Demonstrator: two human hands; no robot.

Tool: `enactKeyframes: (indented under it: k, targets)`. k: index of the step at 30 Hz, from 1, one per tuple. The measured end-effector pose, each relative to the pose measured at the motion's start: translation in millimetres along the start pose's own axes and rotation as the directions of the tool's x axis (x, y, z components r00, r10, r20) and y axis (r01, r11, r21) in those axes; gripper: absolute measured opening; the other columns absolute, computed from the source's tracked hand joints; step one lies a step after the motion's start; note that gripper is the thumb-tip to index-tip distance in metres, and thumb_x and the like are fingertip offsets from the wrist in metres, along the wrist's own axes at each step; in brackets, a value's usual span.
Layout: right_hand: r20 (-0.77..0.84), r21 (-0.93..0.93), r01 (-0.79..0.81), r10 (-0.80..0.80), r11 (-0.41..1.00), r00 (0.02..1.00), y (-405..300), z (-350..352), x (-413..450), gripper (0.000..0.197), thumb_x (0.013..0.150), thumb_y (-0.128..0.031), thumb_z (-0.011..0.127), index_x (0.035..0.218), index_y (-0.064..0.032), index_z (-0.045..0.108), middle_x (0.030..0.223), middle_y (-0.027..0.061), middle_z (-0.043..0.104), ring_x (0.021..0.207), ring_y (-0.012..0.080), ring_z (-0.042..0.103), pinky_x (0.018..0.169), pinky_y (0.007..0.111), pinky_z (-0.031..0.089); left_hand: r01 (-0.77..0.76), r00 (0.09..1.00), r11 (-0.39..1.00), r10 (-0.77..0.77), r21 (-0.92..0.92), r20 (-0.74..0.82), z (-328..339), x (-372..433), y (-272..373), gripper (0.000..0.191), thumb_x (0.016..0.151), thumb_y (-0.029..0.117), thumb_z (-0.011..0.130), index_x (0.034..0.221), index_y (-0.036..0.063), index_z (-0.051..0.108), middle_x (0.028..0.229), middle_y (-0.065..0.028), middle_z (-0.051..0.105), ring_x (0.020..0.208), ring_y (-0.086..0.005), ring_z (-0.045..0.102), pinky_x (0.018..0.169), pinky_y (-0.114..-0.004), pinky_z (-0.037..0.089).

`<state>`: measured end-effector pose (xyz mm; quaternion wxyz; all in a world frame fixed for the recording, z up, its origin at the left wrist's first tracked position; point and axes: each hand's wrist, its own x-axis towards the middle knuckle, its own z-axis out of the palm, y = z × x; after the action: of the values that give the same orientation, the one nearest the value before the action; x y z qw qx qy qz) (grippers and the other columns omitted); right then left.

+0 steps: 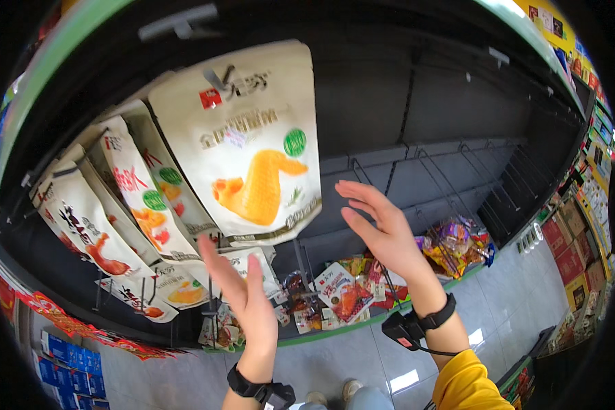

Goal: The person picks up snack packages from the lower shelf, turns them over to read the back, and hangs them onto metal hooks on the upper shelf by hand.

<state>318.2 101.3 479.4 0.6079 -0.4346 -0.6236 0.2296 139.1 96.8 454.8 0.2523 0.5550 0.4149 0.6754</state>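
Observation:
A large off-white snack pouch with a chicken-wing picture (256, 179) hangs from a hook on a dark display rack. Just below its lower edge is my left hand (246, 302), fingers apart, holding nothing; whether a fingertip touches the packaging I cannot tell. To the right of the pouch, my right hand (382, 225) is raised with thumb and fingers spread and nothing between them. More pouches hang at the left, among them one with red lettering (143, 200) and one with dark lettering (87, 225). Both wrists carry black strapped devices.
Metal hooks (441, 179) project from the rack's right part. Loose snack packets, including a white and red one (343, 292) and a purple one (453, 233), lie along the bottom shelf. Blue boxes (74, 369) stand on the floor at lower left; cartons (566, 246) are stacked at right.

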Motion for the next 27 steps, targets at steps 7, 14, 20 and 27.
enactKeyframes:
  k: [7, 14, 20, 27]
  targets:
    - [0.461, 0.123, -0.378, 0.285, 0.918, 0.841, 15.7, -27.4, -99.7, 0.015, 0.080, -0.006, 0.047, 0.087, 0.0022, 0.057, 0.074, 0.0058, 0.059, 0.066, 0.0107, 0.054, 0.063, 0.025, 0.044, 0.158, 0.678, 0.955, 0.081, -0.252, 0.730, -30.1, -107.5, -52.4, 0.020, 0.083, 0.008, 0.039, 0.090, -0.0056, 0.051, 0.069, -0.0131, 0.058, 0.062, -0.0202, 0.057, 0.058, -0.028, 0.046]
    - [0.702, -0.361, -0.412, 0.535, 0.837, 0.471, 175.6, -34.2, -219.1, 0.023, 0.082, -0.019, 0.045, 0.092, -0.0013, 0.056, 0.077, 0.0106, 0.059, 0.065, 0.0160, 0.056, 0.063, 0.026, 0.044, 0.561, 0.084, 0.798, -0.319, 0.220, 0.944, 4.7, -238.0, -225.4, 0.021, 0.081, 0.019, 0.049, 0.084, -0.0004, 0.057, 0.073, -0.0041, 0.059, 0.064, -0.0090, 0.055, 0.058, -0.021, 0.043]
    - [0.409, -0.490, -0.427, 0.634, 0.760, 0.656, 332.2, -55.3, -295.9, 0.022, 0.081, -0.019, 0.047, 0.094, -0.0029, 0.056, 0.084, 0.0111, 0.059, 0.077, 0.0196, 0.056, 0.070, 0.028, 0.043, 0.310, 0.058, 0.867, -0.427, 0.390, 0.902, 17.0, -307.1, -395.5, 0.029, 0.082, 0.029, 0.048, 0.090, 0.0018, 0.055, 0.076, -0.0013, 0.057, 0.071, -0.0090, 0.052, 0.065, -0.023, 0.042]
    - [0.189, -0.349, -0.502, 0.584, 0.791, 0.789, 436.6, -63.3, -321.0, 0.025, 0.078, -0.019, 0.052, 0.095, -0.0022, 0.056, 0.092, 0.0129, 0.057, 0.085, 0.0225, 0.055, 0.075, 0.029, 0.042, 0.668, -0.058, 0.472, -0.738, 0.575, 0.673, 32.8, -297.7, -455.8, 0.045, 0.080, 0.043, 0.045, 0.100, 0.0028, 0.049, 0.095, -0.0093, 0.054, 0.088, -0.0200, 0.052, 0.074, -0.030, 0.042]
